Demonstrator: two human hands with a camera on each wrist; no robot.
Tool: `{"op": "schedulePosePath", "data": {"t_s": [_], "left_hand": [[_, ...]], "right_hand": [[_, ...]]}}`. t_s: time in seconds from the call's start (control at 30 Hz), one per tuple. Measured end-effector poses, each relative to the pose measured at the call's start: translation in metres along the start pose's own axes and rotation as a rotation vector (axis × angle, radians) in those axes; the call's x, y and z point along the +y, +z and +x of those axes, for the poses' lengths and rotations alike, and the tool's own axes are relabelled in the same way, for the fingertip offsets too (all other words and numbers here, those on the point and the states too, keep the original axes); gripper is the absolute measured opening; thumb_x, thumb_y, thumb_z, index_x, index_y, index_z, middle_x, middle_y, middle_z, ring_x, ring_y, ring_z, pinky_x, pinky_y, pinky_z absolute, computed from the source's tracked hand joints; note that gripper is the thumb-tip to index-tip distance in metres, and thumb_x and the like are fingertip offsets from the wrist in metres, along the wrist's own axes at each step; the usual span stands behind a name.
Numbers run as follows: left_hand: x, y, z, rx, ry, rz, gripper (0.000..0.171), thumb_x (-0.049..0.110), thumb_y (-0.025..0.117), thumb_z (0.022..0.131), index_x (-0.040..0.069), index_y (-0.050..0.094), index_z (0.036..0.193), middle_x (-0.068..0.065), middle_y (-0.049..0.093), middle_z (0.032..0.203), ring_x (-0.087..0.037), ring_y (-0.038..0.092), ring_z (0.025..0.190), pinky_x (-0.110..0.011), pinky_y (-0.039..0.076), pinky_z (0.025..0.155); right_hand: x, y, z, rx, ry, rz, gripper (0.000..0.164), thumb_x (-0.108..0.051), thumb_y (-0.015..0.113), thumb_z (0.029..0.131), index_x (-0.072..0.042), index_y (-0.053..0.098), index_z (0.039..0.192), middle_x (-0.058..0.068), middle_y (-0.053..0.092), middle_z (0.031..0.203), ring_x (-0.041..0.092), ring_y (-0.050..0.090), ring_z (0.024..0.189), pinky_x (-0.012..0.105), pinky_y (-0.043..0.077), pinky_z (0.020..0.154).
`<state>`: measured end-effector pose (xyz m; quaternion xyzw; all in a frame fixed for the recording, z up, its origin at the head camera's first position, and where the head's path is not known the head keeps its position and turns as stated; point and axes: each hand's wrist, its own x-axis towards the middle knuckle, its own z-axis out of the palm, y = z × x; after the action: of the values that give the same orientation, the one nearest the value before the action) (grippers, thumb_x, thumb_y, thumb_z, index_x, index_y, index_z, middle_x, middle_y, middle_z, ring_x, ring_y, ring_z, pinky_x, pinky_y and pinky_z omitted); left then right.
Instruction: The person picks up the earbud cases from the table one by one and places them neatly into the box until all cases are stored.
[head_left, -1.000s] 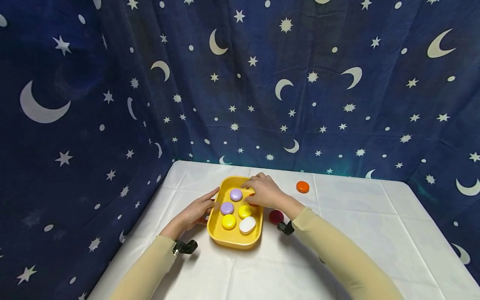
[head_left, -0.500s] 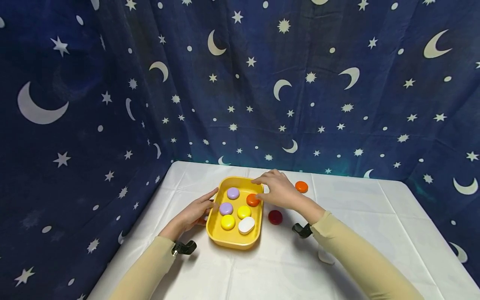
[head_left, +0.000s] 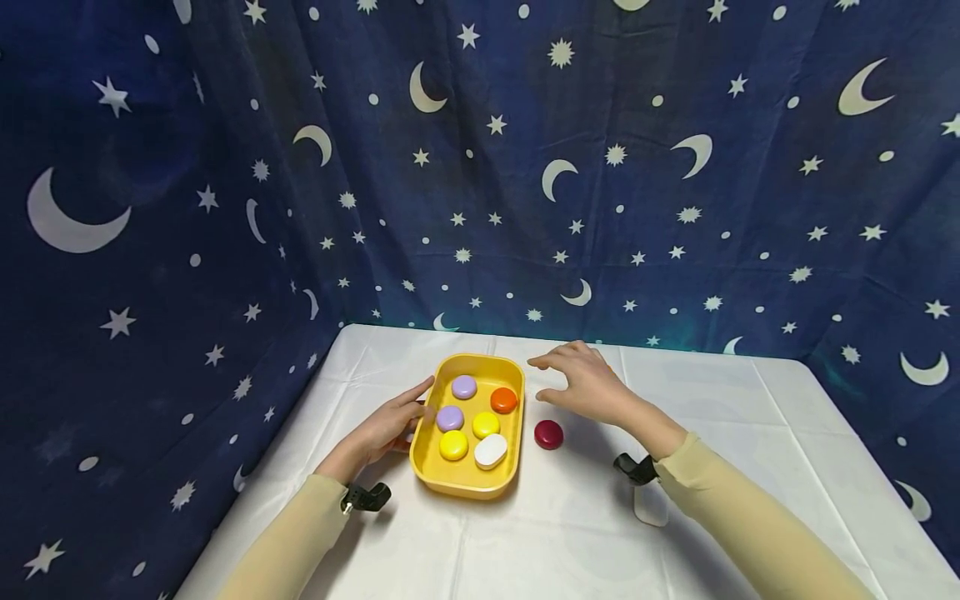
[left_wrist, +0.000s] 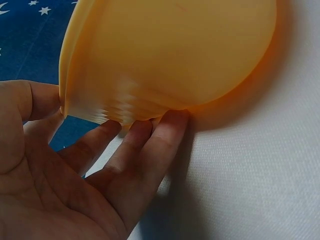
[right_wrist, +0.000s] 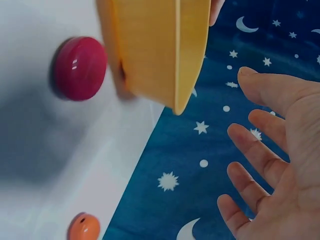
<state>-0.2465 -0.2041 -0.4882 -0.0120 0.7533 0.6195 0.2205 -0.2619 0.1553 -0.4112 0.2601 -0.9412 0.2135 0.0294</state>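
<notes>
A yellow tray [head_left: 467,487] on the white table holds several glossy, rounded disc-like pieces: two lilac pieces [head_left: 464,387], two yellow pieces [head_left: 453,445], an orange piece [head_left: 503,400] and a white oblong piece [head_left: 491,452]. My left hand [head_left: 384,431] holds the tray's left side; in the left wrist view the fingertips [left_wrist: 172,120] press its outer wall, with the thumb at the rim. Off the tray's right side, my right hand [head_left: 588,387] hovers with fingers spread and nothing in them. Below it on the table lies a dark red piece [head_left: 548,434].
Another orange piece [right_wrist: 84,229] lies on the table in the right wrist view, hidden behind my right hand in the head view. A flat white thing [head_left: 649,506] shows partly under my right forearm. A dark blue curtain [head_left: 480,208] with moons and stars borders the table.
My right hand has let go of the orange piece inside the tray and moved right, out past the tray's rim. My left hand stays at the tray's left side.
</notes>
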Motion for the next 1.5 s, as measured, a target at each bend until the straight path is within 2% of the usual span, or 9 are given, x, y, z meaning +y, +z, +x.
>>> {"op": "schedulePosePath", "data": {"t_s": [0.2,0.4,0.6,0.83,0.97,1.2,1.5], "left_hand": [[-0.002,-0.001,0.001,-0.006,0.002,-0.010,0.067,0.026,0.057,0.099,0.036,0.034,0.161,-0.015,0.058,0.142,-0.025,0.067,0.099,-0.041,0.060,0.074],[-0.002,-0.002,0.000,-0.004,-0.002,-0.015,0.067,0.025,0.057,0.099,0.036,0.034,0.161,-0.016,0.054,0.147,-0.025,0.068,0.102,-0.041,0.060,0.075],[-0.001,-0.002,-0.001,0.002,-0.002,-0.009,0.067,0.025,0.056,0.099,0.036,0.034,0.161,-0.016,0.056,0.144,-0.025,0.067,0.100,-0.041,0.060,0.074],[-0.001,-0.001,-0.001,0.000,-0.006,-0.005,0.067,0.026,0.057,0.099,0.036,0.033,0.161,-0.015,0.061,0.136,-0.024,0.066,0.097,-0.039,0.060,0.073],[-0.001,-0.001,0.000,0.001,-0.010,-0.005,0.068,0.026,0.057,0.098,0.037,0.034,0.161,-0.014,0.062,0.131,-0.025,0.066,0.096,-0.039,0.060,0.073],[0.000,-0.001,0.000,-0.003,-0.003,-0.012,0.066,0.025,0.056,0.100,0.037,0.034,0.161,-0.015,0.056,0.144,-0.026,0.068,0.102,-0.041,0.060,0.076],[0.000,0.000,0.000,0.001,-0.003,-0.015,0.066,0.025,0.056,0.100,0.037,0.033,0.161,-0.016,0.055,0.146,-0.027,0.068,0.104,-0.043,0.060,0.077]], "right_hand": [[0.013,0.003,-0.012,-0.013,0.018,0.016,0.054,-0.035,0.081,0.085,-0.022,0.068,0.136,-0.001,0.067,0.124,0.028,0.047,0.126,0.055,0.034,0.107],[0.024,0.011,-0.022,-0.067,0.041,-0.004,0.059,-0.035,0.082,0.083,-0.023,0.066,0.138,0.000,0.067,0.125,0.029,0.047,0.123,0.055,0.038,0.104],[0.033,0.023,-0.027,-0.125,0.041,0.028,0.068,-0.036,0.086,0.080,-0.019,0.063,0.141,0.006,0.066,0.127,0.030,0.049,0.116,0.055,0.041,0.097],[0.046,0.042,-0.032,-0.177,0.035,0.061,0.074,-0.040,0.090,0.074,-0.016,0.065,0.139,0.003,0.067,0.121,0.028,0.052,0.113,0.056,0.038,0.100],[0.049,0.050,-0.033,-0.214,0.074,0.088,0.072,-0.040,0.092,0.071,-0.018,0.067,0.135,-0.003,0.067,0.117,0.023,0.051,0.111,0.054,0.038,0.101],[0.053,0.058,-0.030,-0.229,0.123,0.107,0.063,-0.040,0.093,0.071,-0.025,0.071,0.127,-0.012,0.065,0.108,0.017,0.050,0.106,0.048,0.039,0.099],[0.052,0.064,-0.028,-0.243,0.150,0.119,0.059,-0.037,0.094,0.070,-0.026,0.072,0.124,-0.014,0.065,0.106,0.016,0.049,0.105,0.044,0.039,0.094]]}}
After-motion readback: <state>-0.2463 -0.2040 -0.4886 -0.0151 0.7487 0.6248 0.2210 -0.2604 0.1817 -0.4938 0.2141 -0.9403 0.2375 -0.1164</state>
